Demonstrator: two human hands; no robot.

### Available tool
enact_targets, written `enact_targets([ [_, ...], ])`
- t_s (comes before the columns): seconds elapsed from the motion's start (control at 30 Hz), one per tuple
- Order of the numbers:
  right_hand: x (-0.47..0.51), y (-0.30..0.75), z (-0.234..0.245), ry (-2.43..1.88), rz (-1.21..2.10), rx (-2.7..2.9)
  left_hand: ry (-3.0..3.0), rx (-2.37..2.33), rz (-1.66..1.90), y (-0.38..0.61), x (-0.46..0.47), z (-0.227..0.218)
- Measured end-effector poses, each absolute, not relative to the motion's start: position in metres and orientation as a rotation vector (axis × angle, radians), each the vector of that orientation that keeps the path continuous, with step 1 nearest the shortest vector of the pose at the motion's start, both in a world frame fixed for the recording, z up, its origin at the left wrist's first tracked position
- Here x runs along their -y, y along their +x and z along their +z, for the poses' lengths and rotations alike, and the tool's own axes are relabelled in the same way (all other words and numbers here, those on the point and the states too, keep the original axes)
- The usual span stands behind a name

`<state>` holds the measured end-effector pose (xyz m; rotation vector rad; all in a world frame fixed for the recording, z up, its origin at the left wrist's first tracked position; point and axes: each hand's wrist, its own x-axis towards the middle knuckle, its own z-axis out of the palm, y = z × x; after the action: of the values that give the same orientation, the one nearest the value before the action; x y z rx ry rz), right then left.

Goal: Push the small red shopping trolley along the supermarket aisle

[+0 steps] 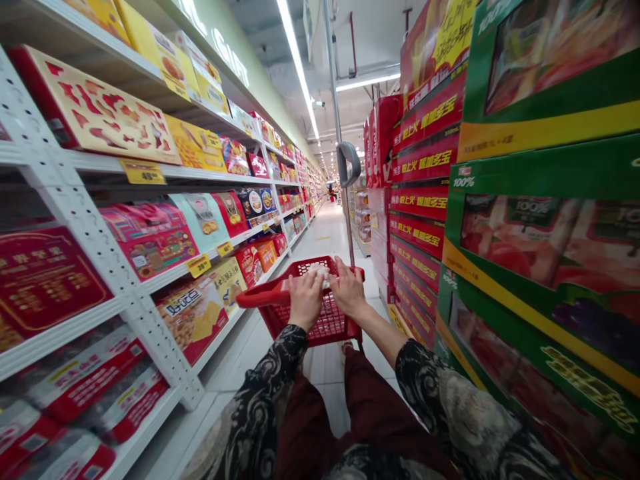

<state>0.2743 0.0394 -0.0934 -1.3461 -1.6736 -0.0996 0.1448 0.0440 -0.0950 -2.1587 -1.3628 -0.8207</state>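
My left hand (306,298) and my right hand (347,288) rest side by side on the red plastic handle (263,295) of a small red shopping cart. Its mesh basket (327,325) sits directly ahead of me. Both hands curl over the handle bar. A whitish item (318,274) shows just beyond my fingers, partly hidden by them. Patterned black-and-beige sleeves (270,393) run from my wrists towards me.
White metal shelving (100,253) with boxed goods and yellow price tags lines the left of the tiled aisle (325,233). Stacked red and green cartons (530,233) tower close on the right. A metal pole (340,133) stands beyond the cart. A person (331,191) is far down the aisle.
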Motion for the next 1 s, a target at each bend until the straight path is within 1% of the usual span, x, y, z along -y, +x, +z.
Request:
enact_targets([
  [0.1,-0.04,0.269,-0.095,-1.349,-0.082,1.721,-2.212,1.284,-0.822,0.161,-0.043,-0.102],
  [0.23,-0.036,0.272,-0.1,-1.365,-0.096,1.754,-2.191,1.205,-0.82,0.136,-0.041,-0.109],
  [0.37,-0.033,0.274,-0.103,-1.383,-0.122,1.752,-2.053,1.347,-0.857,0.096,-0.04,-0.11],
  [0.47,-0.032,0.271,-0.104,-1.396,-0.145,1.737,-1.992,1.419,-0.878,0.085,-0.04,-0.11],
  [0.7,-0.031,0.261,-0.109,-1.398,-0.171,1.766,-2.042,1.384,-0.976,0.11,-0.041,-0.107],
  [0.87,-0.029,0.257,-0.11,-1.403,-0.157,1.769,-2.08,1.378,-0.941,0.127,-0.036,-0.101],
  [1.0,-0.025,0.256,-0.109,-1.393,-0.149,1.768,-2.095,1.367,-0.9,0.121,-0.035,-0.102],
])
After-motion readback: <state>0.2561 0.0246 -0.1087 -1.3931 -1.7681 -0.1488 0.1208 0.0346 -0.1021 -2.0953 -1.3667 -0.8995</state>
